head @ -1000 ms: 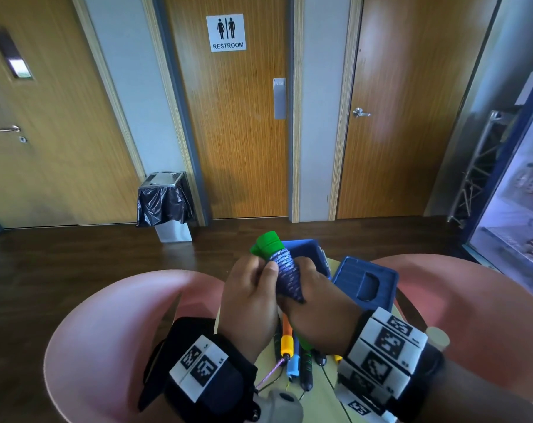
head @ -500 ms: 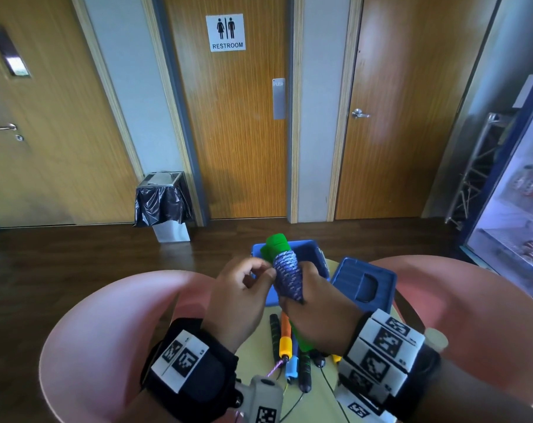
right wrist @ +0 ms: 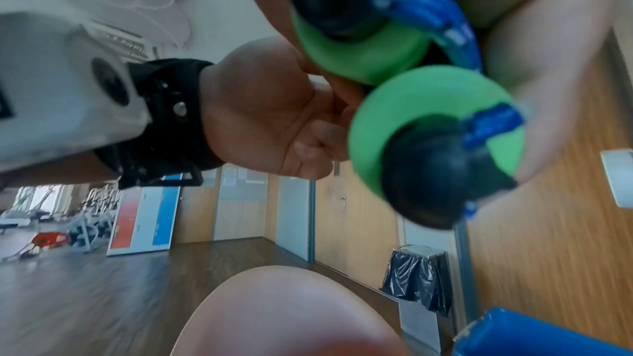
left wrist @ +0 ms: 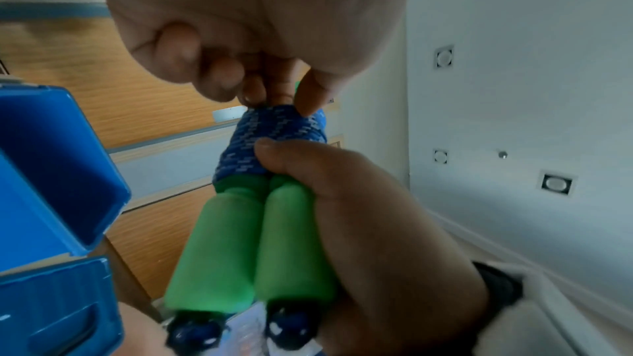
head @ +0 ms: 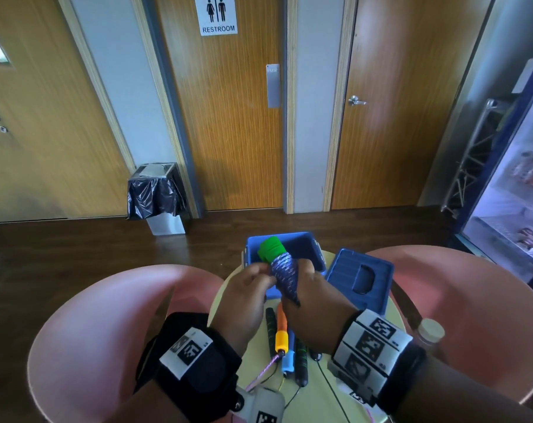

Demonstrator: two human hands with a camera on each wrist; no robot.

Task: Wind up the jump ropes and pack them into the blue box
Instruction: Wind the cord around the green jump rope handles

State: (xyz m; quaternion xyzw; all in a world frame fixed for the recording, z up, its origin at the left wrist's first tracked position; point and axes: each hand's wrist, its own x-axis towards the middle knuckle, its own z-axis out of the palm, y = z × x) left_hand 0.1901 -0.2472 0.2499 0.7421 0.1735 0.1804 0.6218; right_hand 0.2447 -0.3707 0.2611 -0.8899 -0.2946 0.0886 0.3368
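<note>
Head view: my right hand [head: 312, 303] is wrapped round the green-handled jump rope [head: 282, 267] so the coil stays put, left fingers [head: 260, 274] pinching its loose end, right over the open blue box [head: 312, 248] at the table's far edge.

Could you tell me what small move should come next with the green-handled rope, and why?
Probably tuck the rope's loose end under the blue-and-white braided coils. The left hand pinches at their top edge, while the right hand grips the two green foam handles together over the open blue plastic box.
</note>
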